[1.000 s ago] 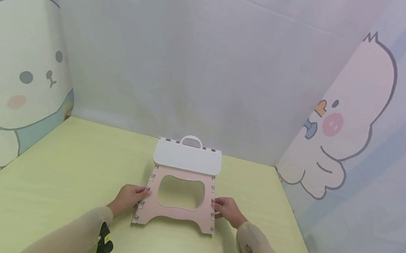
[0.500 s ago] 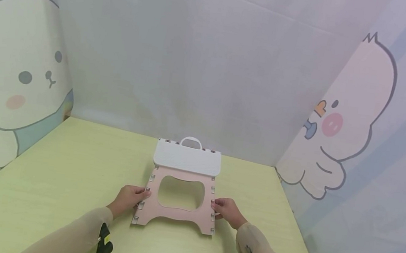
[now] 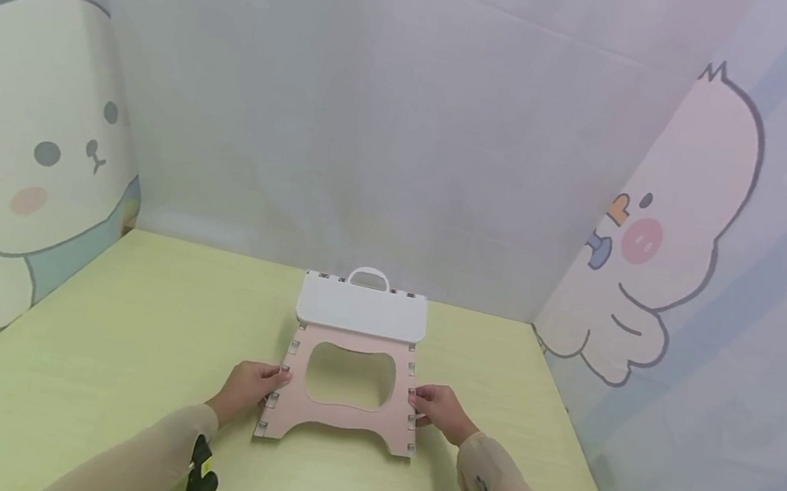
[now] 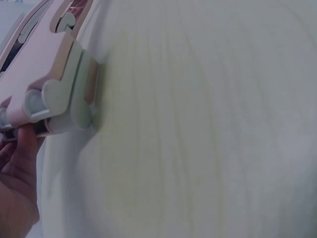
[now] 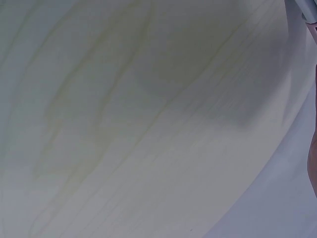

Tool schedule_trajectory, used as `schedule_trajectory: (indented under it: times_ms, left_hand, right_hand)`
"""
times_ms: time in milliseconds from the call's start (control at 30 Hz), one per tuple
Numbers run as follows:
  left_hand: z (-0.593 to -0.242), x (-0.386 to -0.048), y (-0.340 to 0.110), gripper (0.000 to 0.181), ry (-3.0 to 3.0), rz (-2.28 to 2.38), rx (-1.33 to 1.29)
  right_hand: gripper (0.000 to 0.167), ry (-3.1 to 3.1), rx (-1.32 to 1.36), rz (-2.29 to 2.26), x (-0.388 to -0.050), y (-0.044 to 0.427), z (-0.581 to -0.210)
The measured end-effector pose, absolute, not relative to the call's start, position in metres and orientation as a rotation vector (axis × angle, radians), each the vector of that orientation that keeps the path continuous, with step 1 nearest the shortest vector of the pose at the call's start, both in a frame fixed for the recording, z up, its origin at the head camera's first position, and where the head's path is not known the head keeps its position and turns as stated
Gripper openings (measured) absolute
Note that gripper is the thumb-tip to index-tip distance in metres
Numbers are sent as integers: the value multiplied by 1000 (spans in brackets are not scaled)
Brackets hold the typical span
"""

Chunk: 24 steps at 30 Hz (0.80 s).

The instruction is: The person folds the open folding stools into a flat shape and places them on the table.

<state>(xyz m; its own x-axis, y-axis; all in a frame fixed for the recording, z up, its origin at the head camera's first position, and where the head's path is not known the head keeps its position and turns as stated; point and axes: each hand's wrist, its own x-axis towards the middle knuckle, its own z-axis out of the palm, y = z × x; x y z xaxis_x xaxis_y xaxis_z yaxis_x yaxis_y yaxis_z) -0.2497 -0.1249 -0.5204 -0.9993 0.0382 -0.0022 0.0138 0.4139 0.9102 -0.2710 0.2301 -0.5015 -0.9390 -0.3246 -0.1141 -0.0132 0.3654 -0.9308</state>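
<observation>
A folding step stool (image 3: 338, 415) with pink legs, a white top and a white carry handle (image 3: 369, 276) stands tilted back at the middle of the table in the head view. My left hand (image 3: 249, 388) grips its left side edge, thumb on the front face. On the opposite edge my right hand (image 3: 443, 410) holds it the same way, the other fingers hidden behind. The left wrist view shows the stool's hinged corner (image 4: 54, 99) with the left hand (image 4: 20, 183) under it. Only slivers of the stool (image 5: 308, 12) and right hand (image 5: 313, 148) enter the right wrist view.
A pale yellow wood-grain table (image 3: 97, 349) spreads out on all sides of the stool. A grey curtain-like backdrop (image 3: 379, 114) rises behind it, with cartoon-printed sheets (image 3: 32, 91) at left and right. Black wrist devices (image 3: 202, 471) sit on both sleeves.
The head view shifts very slightly. Both hands keep the same grip on the stool, which stays in place.
</observation>
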Motion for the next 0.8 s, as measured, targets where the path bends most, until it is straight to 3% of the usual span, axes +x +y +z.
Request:
schedule_trajectory:
  times_ms: [800]
  left_hand:
    - [-524, -250, -123, 28, 2595, 1735, 54]
  right_hand:
    - [26, 2364, -295, -1558, -268, 232, -498]
